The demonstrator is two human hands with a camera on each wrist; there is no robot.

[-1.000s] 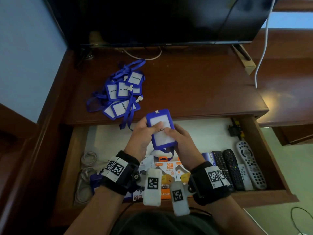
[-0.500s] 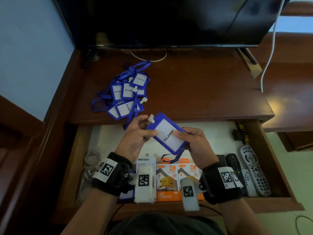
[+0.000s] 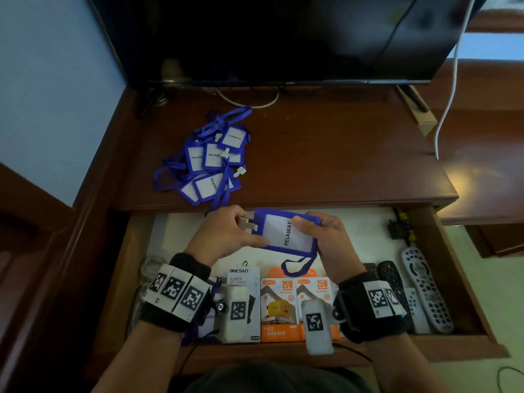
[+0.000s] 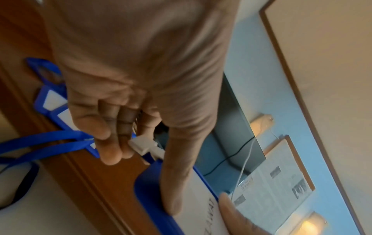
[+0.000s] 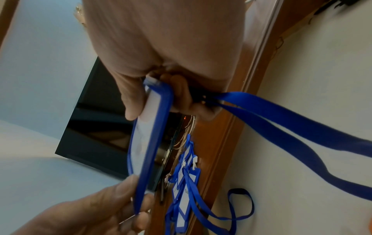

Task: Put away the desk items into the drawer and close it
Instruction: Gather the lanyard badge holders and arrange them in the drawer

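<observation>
Between the fingers of both hands, above the open drawer [image 3: 465,279], sits a blue badge holder [image 3: 286,235] with a white card reading PELAWAT. The left hand [image 3: 226,234] pinches the end with the white clip [image 3: 247,224], thumb laid along the blue frame and the other fingers curled under. The right hand [image 3: 326,239] grips the opposite end, thumb on the card face and fingers wrapped behind. From under the right fingers the holder's blue strap [image 3: 297,265] hangs down in a loop towards the charger boxes [image 3: 297,304] in the drawer. Beyond the fingertips, on the desk [image 3: 340,154], a pile of badges [image 3: 212,163] lies tangled in its straps. To the right of the right hand, remote controls [image 3: 425,287] lie in the drawer.

The step in hand looks like tidying this one badge before stowing it. The next move probably calls for gathering the loose strap against the holder, then lowering both onto bare drawer floor just under the fingers, so that no strap trails over the drawer's front edge. The pile is not yet put away, and the drawer is not yet closed.
</observation>
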